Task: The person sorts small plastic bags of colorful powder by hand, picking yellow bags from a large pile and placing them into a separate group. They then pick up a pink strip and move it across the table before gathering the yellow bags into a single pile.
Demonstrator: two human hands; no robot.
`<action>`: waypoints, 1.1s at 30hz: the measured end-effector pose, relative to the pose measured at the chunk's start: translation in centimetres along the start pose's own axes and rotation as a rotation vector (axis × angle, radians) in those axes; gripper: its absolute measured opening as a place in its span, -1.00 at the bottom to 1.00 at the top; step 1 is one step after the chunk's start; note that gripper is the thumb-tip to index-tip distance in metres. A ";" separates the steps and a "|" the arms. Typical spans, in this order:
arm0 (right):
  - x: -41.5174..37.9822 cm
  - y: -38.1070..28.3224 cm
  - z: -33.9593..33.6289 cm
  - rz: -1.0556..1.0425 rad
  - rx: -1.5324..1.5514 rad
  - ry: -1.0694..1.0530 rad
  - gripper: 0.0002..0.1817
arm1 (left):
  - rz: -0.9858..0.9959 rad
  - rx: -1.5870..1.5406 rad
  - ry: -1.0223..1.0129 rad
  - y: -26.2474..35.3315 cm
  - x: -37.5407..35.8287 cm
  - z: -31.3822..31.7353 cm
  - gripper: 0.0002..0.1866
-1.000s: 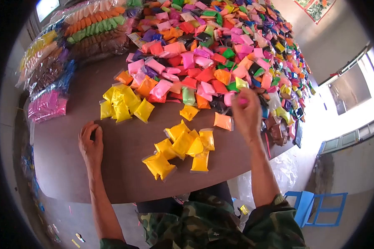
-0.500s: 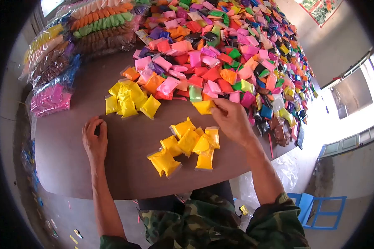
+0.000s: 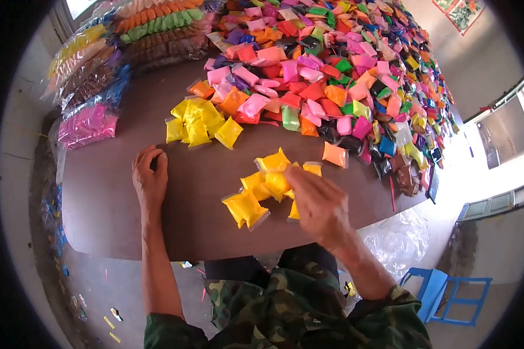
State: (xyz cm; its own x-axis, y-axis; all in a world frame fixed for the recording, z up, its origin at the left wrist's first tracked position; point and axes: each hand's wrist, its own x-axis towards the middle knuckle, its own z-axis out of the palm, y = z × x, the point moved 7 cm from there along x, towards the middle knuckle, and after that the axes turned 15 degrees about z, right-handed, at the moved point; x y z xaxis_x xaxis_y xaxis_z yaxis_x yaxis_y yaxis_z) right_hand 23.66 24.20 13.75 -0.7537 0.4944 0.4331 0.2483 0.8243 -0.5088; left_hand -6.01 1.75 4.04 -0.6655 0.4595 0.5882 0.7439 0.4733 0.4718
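Observation:
My right hand (image 3: 319, 203) is over a loose group of golden-yellow packets (image 3: 244, 208) on the table. Its thumb and fingers are pinched on a yellow packet (image 3: 276, 182), and the hand covers part of the group. My left hand (image 3: 150, 177) rests on the table at the left, fingers curled toward the thumb in a ring with nothing visible in them. Beyond the hands lies a second heap, of lighter yellow packets (image 3: 197, 121). A single peach packet (image 3: 335, 155) sits just past my right hand.
A large mound of mixed-colour packets (image 3: 332, 75) covers the back and right of the brown table (image 3: 110, 215). Bagged rows of packets (image 3: 163, 26) are stacked at the back left. A blue stool (image 3: 434, 294) and clear plastic (image 3: 399, 241) are on the floor at right.
My right hand has moved toward me, from near the big mound to the golden-yellow group, with a yellow packet. The peach packet has come into sight. My left hand keeps its curled pose.

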 end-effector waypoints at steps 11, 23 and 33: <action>-6.9 0.0 1.0 0.006 -0.108 -0.087 -0.64 | 0.026 0.024 -0.025 -0.7 -0.1 0.5 -0.78; -9.7 13.6 -5.0 0.409 -0.042 0.308 -0.69 | 0.136 0.063 -0.048 1.4 -0.1 0.1 -0.80; -10.1 14.4 -6.4 0.347 -0.053 0.429 -0.81 | 0.301 0.219 -0.060 3.8 -0.4 0.5 -0.80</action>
State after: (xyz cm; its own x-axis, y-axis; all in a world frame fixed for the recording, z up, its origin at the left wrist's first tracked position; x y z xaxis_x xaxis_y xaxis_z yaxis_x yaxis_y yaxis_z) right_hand 38.70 32.81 6.80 -0.3096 0.7986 0.5161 0.4765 0.6001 -0.6426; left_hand -2.93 3.74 5.27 -0.4267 0.6426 0.6364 0.8801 0.4570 0.1287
